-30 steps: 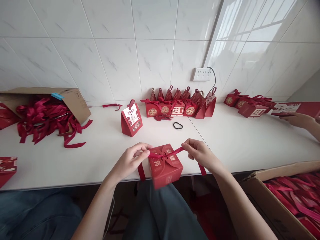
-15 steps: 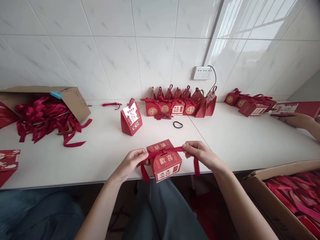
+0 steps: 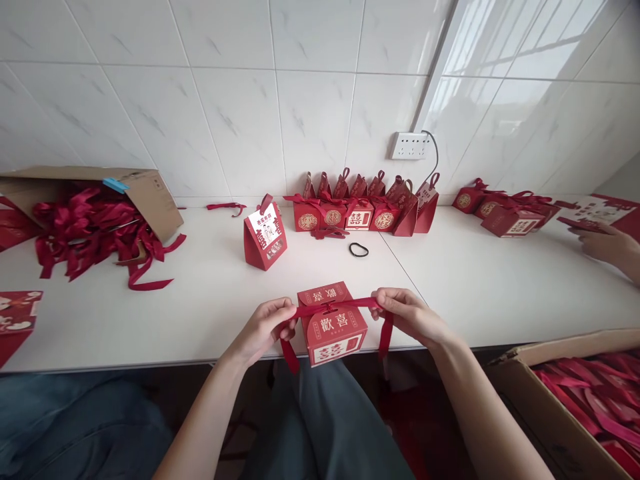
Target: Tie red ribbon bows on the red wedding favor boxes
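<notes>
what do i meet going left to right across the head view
open cardboard box with red ribbons, left hand pinching a ribbon, red box with that ribbon across its top, right hand pinching the same ribbon, group of red boxes, another person's hand

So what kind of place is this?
Probably a gift-packing workroom: red gift boxes stand near a tiled wall, and a cardboard carton spills red ribbons onto a long white table.

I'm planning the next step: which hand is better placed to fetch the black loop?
Probably the right hand: it is nearer the black loop. It and the left hand both grip the red ribbon, so either must let go first.
</notes>
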`<state>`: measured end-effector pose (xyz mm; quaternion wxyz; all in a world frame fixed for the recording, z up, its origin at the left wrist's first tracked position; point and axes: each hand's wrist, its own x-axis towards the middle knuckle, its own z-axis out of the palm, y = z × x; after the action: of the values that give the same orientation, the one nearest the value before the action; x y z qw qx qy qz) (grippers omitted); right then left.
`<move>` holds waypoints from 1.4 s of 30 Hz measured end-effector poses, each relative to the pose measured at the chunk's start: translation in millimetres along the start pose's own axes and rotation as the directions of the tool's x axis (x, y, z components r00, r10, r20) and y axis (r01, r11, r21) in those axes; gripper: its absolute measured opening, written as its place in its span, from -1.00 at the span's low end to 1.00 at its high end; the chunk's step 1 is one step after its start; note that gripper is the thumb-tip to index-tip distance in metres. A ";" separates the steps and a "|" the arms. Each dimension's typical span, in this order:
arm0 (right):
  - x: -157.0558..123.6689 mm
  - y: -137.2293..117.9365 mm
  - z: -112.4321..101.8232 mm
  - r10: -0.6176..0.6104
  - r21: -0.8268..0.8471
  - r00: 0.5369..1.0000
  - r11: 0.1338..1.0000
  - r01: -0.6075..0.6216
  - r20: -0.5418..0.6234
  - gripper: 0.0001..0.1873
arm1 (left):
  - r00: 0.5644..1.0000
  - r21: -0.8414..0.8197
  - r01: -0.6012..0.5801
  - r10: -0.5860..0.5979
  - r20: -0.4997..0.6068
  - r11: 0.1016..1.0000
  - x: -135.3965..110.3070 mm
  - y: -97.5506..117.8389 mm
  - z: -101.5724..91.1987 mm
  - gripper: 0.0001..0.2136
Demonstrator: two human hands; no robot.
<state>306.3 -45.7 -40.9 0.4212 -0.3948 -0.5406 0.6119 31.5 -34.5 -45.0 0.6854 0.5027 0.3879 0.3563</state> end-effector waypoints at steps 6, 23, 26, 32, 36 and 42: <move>8.5 -39.8 28.6 -0.166 -0.123 0.976 0.975 0.184 0.143 -0.81 | 1.000 0.328 0.009 -0.001 -0.024 0.945 -9.2 24.0 4.8 -0.72; 29.4 -17.1 61.2 -0.371 -0.410 0.929 0.845 0.343 0.014 -0.82 | 0.958 0.862 -0.189 0.281 0.056 0.470 -27.3 53.2 19.9 -0.88; 30.2 -14.6 63.7 -0.334 -0.358 0.939 0.890 0.283 -0.086 -0.87 | 0.916 0.905 -0.249 0.388 0.105 0.344 -23.7 54.0 19.9 -0.86; 32.4 -16.4 68.3 -0.283 -0.301 0.951 0.924 0.236 -0.123 -0.85 | 0.837 0.891 -0.408 0.471 0.278 0.199 -17.7 65.9 26.1 -0.84; 32.0 -17.7 69.2 -0.322 -0.362 0.943 0.892 0.272 -0.085 -0.88 | 0.795 0.873 -0.466 0.500 0.344 0.140 -11.5 72.3 33.5 -0.85; 31.3 -17.6 69.7 -0.347 -0.408 0.935 0.865 0.291 -0.068 -0.87 | 0.822 0.849 -0.467 0.473 0.316 0.246 -4.6 79.6 40.6 -0.89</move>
<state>232.0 -38.0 -17.1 0.4660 -0.4176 -0.6790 0.3841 57.8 -36.2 40.5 0.1639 0.8794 0.3496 0.2785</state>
